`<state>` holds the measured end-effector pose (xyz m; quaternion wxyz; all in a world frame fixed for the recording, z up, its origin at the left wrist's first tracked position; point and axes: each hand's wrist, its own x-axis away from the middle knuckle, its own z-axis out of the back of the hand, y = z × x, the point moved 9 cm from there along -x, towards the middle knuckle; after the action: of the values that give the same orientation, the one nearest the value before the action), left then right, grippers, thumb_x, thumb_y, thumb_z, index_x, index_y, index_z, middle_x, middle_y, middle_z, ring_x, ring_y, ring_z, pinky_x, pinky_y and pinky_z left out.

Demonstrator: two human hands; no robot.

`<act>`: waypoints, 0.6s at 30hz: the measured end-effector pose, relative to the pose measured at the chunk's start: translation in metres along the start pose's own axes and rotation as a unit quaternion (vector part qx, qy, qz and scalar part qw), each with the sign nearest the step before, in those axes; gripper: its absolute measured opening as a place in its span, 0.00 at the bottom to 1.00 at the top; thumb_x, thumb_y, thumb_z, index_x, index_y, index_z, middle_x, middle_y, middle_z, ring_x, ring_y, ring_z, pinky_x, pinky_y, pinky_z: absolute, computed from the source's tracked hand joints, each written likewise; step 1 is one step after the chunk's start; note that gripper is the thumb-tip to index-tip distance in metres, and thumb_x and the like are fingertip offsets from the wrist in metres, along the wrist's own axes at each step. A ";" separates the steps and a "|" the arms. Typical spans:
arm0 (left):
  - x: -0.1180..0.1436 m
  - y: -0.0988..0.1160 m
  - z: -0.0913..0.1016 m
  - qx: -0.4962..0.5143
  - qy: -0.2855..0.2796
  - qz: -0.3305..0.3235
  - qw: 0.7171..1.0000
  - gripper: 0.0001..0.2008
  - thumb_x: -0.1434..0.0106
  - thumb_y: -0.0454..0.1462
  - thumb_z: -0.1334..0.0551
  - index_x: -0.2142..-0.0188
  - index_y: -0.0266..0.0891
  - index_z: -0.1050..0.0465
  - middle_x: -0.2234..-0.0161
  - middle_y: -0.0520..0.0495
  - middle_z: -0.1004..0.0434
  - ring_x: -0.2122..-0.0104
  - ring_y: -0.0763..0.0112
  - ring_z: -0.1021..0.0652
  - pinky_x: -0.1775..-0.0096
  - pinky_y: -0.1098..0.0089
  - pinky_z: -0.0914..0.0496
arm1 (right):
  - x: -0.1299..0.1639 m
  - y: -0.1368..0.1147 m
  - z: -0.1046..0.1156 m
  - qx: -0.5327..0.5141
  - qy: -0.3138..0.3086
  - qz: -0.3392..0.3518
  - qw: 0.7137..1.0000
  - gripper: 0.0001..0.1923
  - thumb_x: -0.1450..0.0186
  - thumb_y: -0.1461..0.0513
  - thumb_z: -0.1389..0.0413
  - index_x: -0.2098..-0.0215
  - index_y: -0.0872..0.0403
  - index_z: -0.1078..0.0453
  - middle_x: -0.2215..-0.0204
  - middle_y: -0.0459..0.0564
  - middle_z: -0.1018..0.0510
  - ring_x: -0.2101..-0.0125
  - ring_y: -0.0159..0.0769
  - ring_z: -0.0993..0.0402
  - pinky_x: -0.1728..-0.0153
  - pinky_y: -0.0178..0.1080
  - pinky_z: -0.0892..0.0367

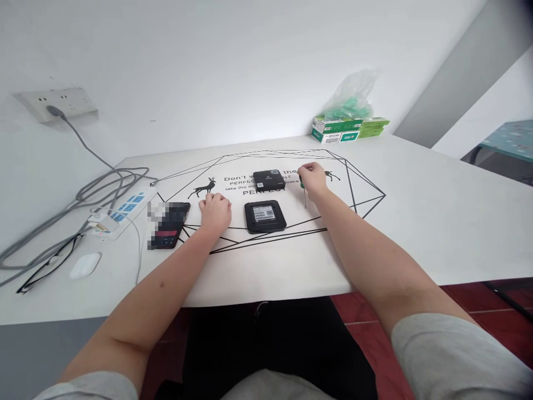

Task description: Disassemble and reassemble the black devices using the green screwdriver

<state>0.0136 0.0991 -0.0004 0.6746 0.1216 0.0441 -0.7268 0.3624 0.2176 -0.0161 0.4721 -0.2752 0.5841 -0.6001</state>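
Observation:
My left hand (215, 211) rests on the white table as a loose fist, nothing visible in it, between a black phone (168, 225) and a flat black device (265, 216) with a label on top. A second small black box (268, 180) lies just behind that device. To the right of this box, my right hand (313, 178) grips a thin screwdriver (304, 195) with a green handle, its shaft pointing down toward the table.
A white power strip (120, 213) with grey cables (95, 186) lies at the left, next to glasses (50, 262) and a white earbud case (85, 265). Green boxes and a plastic bag (350, 118) stand at the back right. A wall socket (56, 104) is on the left.

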 end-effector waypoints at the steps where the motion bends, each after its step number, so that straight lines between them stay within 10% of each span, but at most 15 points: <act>1: 0.002 0.000 0.000 -0.003 -0.001 -0.001 1.000 0.16 0.25 0.34 0.41 0.52 0.41 0.12 0.42 0.34 0.18 0.36 0.39 0.31 0.40 0.44 0.34 | 0.001 0.006 0.001 0.033 -0.003 -0.010 0.999 0.08 0.44 0.62 0.40 0.66 0.49 0.32 0.72 0.45 0.28 0.70 0.40 0.30 0.62 0.47 0.28; 5: 0.012 0.002 -0.007 -0.015 -0.027 -0.011 0.999 0.18 0.25 0.36 0.43 0.50 0.41 0.12 0.39 0.36 0.19 0.34 0.41 0.30 0.36 0.44 0.34 | 0.006 0.015 0.005 0.130 0.011 -0.029 0.991 0.08 0.44 0.62 0.37 0.67 0.49 0.32 0.66 0.50 0.22 0.59 0.46 0.25 0.49 0.50 0.29; 11: 0.023 0.016 -0.025 -0.025 -0.070 -0.056 0.996 0.32 0.21 0.44 0.49 0.25 0.28 0.34 0.25 0.32 0.33 0.22 0.40 0.42 0.24 0.45 0.46 | 0.003 0.018 0.003 0.181 0.002 -0.041 0.983 0.07 0.39 0.60 0.40 0.62 0.50 0.29 0.59 0.54 0.17 0.56 0.47 0.23 0.52 0.46 0.29; 18: 0.017 0.018 -0.046 -0.028 -0.144 -0.060 0.987 0.38 0.18 0.47 0.55 0.20 0.20 0.48 0.19 0.27 0.53 0.19 0.44 0.49 0.22 0.49 0.52 | 0.003 0.018 -0.002 0.207 -0.011 -0.028 0.978 0.06 0.37 0.59 0.40 0.61 0.50 0.28 0.58 0.55 0.15 0.56 0.47 0.22 0.52 0.46 0.28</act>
<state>0.0358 0.0912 -0.0471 0.6322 -0.0061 -0.0263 -0.7744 0.3641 0.2185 -0.0347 0.5081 -0.1949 0.4340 -0.7179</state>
